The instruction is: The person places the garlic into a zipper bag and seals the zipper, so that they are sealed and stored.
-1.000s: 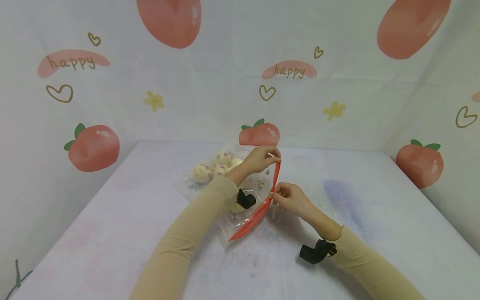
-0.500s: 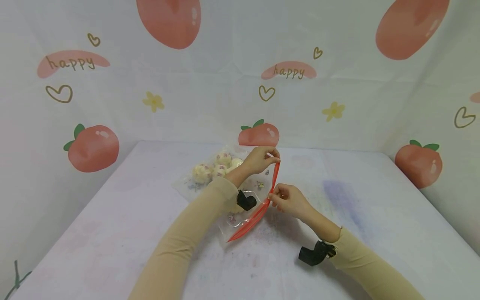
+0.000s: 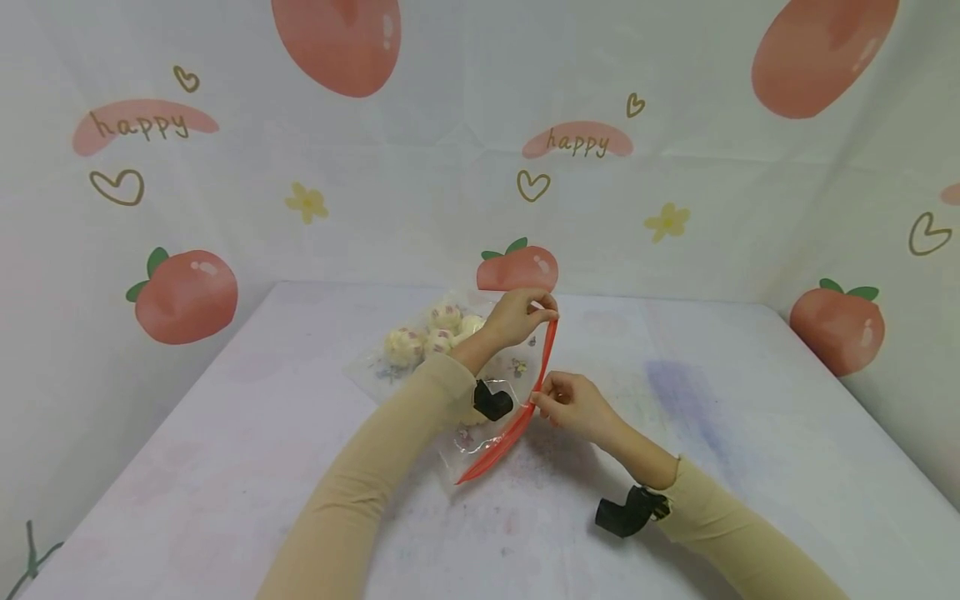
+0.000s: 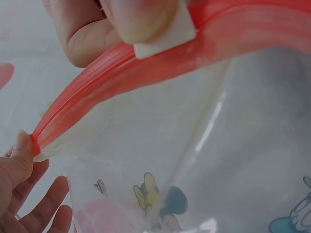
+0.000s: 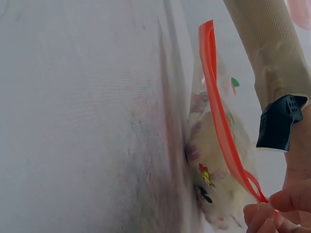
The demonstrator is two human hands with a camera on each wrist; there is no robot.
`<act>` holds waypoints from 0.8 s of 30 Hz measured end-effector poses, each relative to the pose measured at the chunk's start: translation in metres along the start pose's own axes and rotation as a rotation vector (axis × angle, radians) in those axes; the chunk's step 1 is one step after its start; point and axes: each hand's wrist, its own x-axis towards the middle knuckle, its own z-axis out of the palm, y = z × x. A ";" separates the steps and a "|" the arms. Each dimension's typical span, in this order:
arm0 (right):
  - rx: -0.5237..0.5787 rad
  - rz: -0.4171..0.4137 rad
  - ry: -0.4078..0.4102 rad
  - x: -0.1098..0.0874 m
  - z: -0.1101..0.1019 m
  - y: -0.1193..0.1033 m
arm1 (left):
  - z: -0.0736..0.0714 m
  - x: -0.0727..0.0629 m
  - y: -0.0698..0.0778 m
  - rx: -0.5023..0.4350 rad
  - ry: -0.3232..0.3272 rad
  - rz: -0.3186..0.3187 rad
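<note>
A clear zip bag (image 3: 517, 367) printed with small cartoon figures lies on its side, its red zip strip (image 3: 498, 450) toward the right. My left hand (image 3: 517, 318) reaches over the bag and pinches the strip's far end. Midway along the strip, my right hand (image 3: 579, 404) holds a small white slider (image 4: 167, 36) between thumb and finger, seen close in the left wrist view. Several pale round balls with purple marks (image 3: 405, 346) sit inside the bag, partly covered by the left arm. In the right wrist view the strip (image 5: 221, 111) runs down to the pinching fingers (image 5: 286, 196).
A whitish table (image 3: 225, 467) with faint coloured stains lies under everything. Behind it hangs a white cloth (image 3: 420, 200) printed with fruit, hearts and flowers. Black wrist cameras (image 3: 628, 510) are strapped to both beige sleeves.
The right hand has slid slightly left and toward the viewer along the red strip. The left hand keeps its hold on the far end, shifting a little left.
</note>
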 end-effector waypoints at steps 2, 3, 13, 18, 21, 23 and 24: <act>-0.008 0.006 0.000 -0.001 0.001 0.000 | 0.000 0.000 0.000 -0.005 0.009 0.000; -0.010 0.005 -0.002 -0.001 0.002 -0.001 | 0.000 0.000 -0.001 -0.007 0.014 0.001; -0.024 -0.006 -0.028 -0.003 0.007 -0.001 | -0.001 0.000 -0.002 -0.022 0.050 0.009; -0.032 -0.001 -0.053 -0.005 0.009 -0.002 | -0.001 0.000 -0.002 -0.039 0.062 0.012; -0.030 -0.002 -0.059 -0.006 0.010 -0.002 | -0.001 0.000 -0.002 -0.045 0.068 0.014; -0.025 -0.005 -0.058 -0.006 0.011 -0.002 | -0.002 0.000 -0.002 -0.047 0.070 0.012; -0.024 -0.010 -0.056 -0.007 0.011 -0.002 | -0.002 0.000 -0.002 -0.048 0.070 0.008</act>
